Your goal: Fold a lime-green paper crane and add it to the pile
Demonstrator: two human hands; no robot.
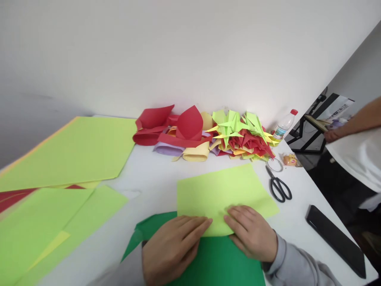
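left hand (172, 246) and right hand (253, 232) flat on the light green sheet (220, 190)

i see both open, gripping nothing, fingertips pinning its near edge onto the dark green sheet (214, 264) nearest me, probably to keep it flat; scissors (278, 186) lie in reach at right, the folded paper pile (208, 137) farthest back.

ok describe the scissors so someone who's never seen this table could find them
On the white table, look right of the light green sheet in the middle. The scissors lie flat there, tips by a clear tape ring, in front of the folded paper pile. Two black loop handles set them apart from the long black bar nearer the edge.
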